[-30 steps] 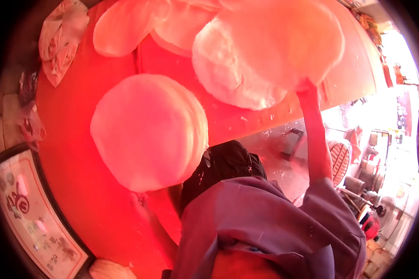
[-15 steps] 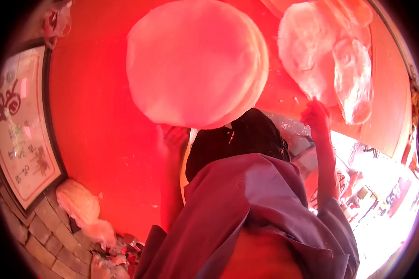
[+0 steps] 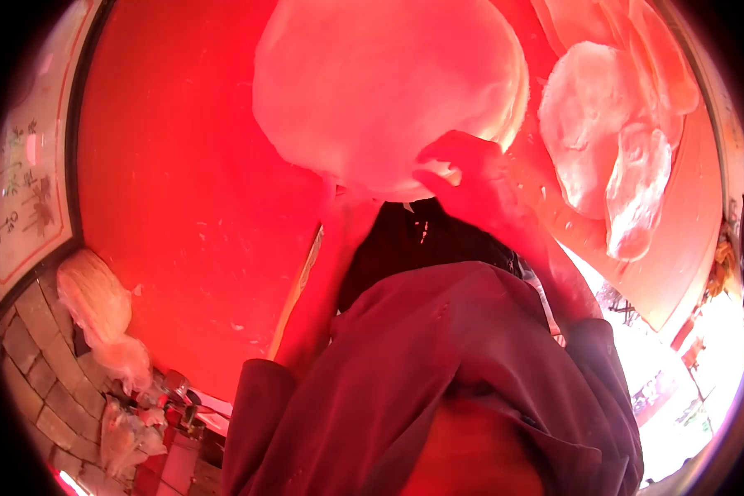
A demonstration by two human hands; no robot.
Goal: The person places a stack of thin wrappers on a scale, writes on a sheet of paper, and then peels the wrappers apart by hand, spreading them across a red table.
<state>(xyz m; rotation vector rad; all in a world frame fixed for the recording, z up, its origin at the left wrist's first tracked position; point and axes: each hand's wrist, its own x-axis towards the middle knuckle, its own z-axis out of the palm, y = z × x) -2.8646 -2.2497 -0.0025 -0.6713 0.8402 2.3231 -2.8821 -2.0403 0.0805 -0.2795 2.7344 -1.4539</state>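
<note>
A large, round, flat sheet that looks like dough [image 3: 380, 83] lies on the red tabletop [image 3: 182, 207] in front of my body. My right hand [image 3: 471, 174] is at its near right edge, thumb and fingers curled around that edge. My left hand [image 3: 347, 198] reaches to the near left edge; its fingers are hidden beneath the sheet. Several more pale, limp sheets [image 3: 587, 116] lie at the right, one a narrow folded piece [image 3: 639, 190].
A framed panel with writing [image 3: 37, 182] stands at the left. Below it are a tied clear plastic bag [image 3: 95, 298], another crumpled bag [image 3: 128, 434] and brick paving [image 3: 45, 364]. Bright clutter shows at the lower right.
My right hand has moved left from the sheets at the right to the large round sheet. The view has shifted, and the left hand's fingers have gone out of sight under the edge.
</note>
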